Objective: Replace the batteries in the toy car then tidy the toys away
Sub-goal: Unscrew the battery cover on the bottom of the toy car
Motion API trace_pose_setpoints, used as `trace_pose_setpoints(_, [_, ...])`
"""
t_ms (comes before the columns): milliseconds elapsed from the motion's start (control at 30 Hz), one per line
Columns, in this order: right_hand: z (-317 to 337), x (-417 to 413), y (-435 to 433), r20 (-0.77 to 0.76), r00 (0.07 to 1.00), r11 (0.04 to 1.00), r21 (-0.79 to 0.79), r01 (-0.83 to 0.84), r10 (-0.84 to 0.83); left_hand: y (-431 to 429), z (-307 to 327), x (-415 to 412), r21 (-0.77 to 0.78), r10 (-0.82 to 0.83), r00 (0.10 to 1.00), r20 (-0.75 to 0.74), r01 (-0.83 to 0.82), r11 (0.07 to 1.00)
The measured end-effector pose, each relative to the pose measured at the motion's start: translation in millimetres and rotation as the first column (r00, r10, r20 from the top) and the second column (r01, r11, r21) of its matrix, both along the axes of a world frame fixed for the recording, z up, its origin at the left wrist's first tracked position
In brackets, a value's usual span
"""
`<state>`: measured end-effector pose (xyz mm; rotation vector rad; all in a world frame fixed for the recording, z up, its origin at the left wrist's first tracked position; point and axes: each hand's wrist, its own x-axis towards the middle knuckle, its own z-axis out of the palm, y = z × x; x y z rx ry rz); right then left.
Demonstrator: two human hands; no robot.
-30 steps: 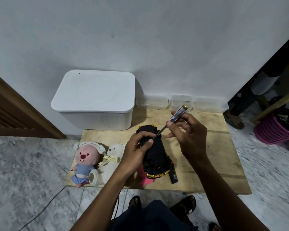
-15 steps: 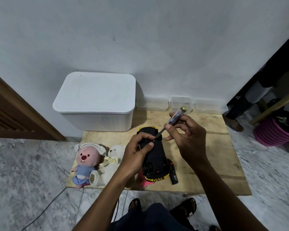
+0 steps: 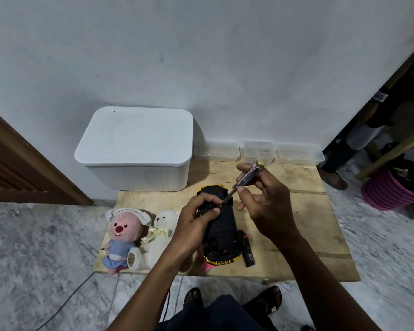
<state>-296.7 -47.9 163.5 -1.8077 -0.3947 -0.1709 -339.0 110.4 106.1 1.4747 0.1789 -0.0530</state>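
Two plush toys [image 3: 126,229] lie on a plywood board [image 3: 308,223] (marble floor [image 3: 46,247] around).

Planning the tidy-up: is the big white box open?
No, the lid sits closed on top of the white box.

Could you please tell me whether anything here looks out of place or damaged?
Only the toy car stands out: it is underside up, held by the left hand while the right hand sets a screwdriver to it. Nothing looks spilled or broken.
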Motion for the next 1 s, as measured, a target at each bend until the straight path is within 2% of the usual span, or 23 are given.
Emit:
trace_pose_setpoints(333, [6, 7, 5, -0.08, 0.987, 0.99, 0.017, -0.139, 0.14, 5, 0, 4, 0.007, 0.019, 1.0, -0.017, -0.019, 1.0])
trace_pose_setpoints(500, [5, 9, 7, -0.073, 0.989, 0.991, 0.011, -0.131, 0.132, 3, 3, 6, 0.025, 0.036, 0.999, 0.018, -0.036, 0.999])
trace_pose_setpoints(667, [5, 9, 9, 0.045, 0.998, 0.995, -0.089, -0.038, 0.042, 2, 10, 11, 0.025, 0.043, 0.998, 0.034, -0.044, 0.999])
trace_pose_setpoints(767, [5, 11, 8, 0.048, 0.999, 1.0, -0.011, 0.023, -0.022, 3, 8, 11, 0.021, 0.046, 0.999, 0.028, -0.047, 0.999])
trace_pose_setpoints(900, [5, 11, 7, 0.191, 0.977, 0.995, -0.037, 0.098, -0.089, 3, 6, 11, 0.015, 0.05, 0.999, 0.02, -0.05, 0.999])
trace_pose_setpoints(1000, [6, 11, 10, 0.272, 0.956, 0.994, 0.01, 0.11, -0.109, 4, 4, 12, 0.018, 0.057, 0.998, 0.019, -0.057, 0.998])
